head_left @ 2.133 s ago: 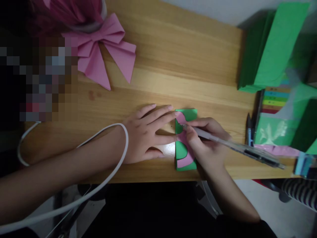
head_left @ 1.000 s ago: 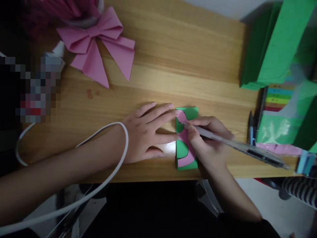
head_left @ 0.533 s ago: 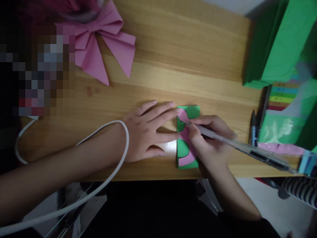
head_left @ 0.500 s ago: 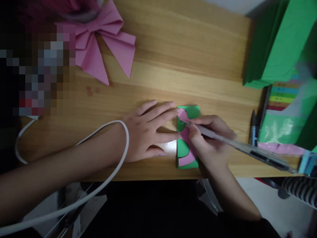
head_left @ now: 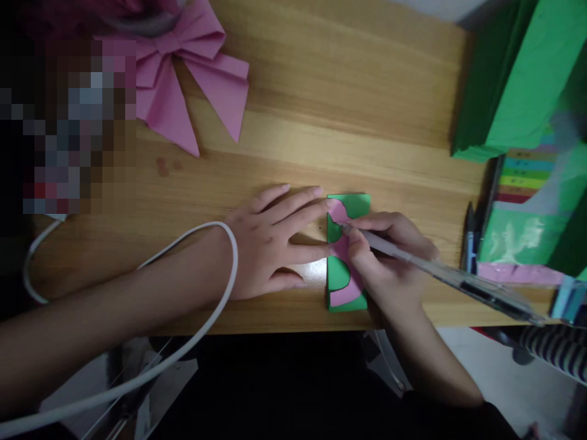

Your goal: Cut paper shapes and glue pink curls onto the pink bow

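A small folded green paper (head_left: 338, 274) lies near the front edge of the wooden table (head_left: 321, 110). A curved pink paper shape (head_left: 340, 248) lies on top of it, edged with a dark drawn line. My left hand (head_left: 270, 244) rests flat on the table, fingers stretched out, fingertips pressing the left edge of the papers. My right hand (head_left: 389, 263) is closed round a clear pen (head_left: 440, 275), whose tip touches the pink shape's upper edge. The right side of the green paper is hidden under that hand.
A pink folded paper bow (head_left: 192, 79) lies at the back left. Green paper sheets (head_left: 518, 79) and a pack of coloured paper (head_left: 523, 177) stand at the right, with dark pens (head_left: 468, 244) beside them. A white cable (head_left: 183, 342) loops over my left forearm.
The pen tip has crept slightly along the top of the pink shape. Both hands stay in place; the view has shifted a little.
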A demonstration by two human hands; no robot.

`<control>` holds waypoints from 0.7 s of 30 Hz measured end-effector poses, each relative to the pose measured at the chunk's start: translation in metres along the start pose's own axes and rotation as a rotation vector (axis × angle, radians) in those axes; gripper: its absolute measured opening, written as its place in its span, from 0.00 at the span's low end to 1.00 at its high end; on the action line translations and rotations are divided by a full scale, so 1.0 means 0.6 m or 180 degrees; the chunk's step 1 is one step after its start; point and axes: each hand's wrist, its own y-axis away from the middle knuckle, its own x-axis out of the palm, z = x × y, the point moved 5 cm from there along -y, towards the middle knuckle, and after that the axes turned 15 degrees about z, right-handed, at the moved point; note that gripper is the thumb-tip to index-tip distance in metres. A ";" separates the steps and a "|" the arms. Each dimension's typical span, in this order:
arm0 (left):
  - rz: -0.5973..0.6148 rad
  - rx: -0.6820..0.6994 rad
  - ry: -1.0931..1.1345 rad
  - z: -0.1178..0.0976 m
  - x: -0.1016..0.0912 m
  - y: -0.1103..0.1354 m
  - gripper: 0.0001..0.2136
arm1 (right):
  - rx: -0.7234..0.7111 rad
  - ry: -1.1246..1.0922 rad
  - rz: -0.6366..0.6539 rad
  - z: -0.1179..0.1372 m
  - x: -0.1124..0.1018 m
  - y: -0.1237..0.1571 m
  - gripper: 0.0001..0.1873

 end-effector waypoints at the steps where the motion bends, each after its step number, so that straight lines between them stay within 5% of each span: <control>1: -0.0012 -0.0005 -0.0009 0.000 0.000 0.000 0.25 | -0.0008 0.0005 -0.0019 0.000 0.000 0.000 0.03; 21: 0.0065 -0.0001 -0.0042 -0.001 -0.001 0.000 0.26 | -0.0100 0.0084 -0.0065 0.007 -0.007 -0.001 0.04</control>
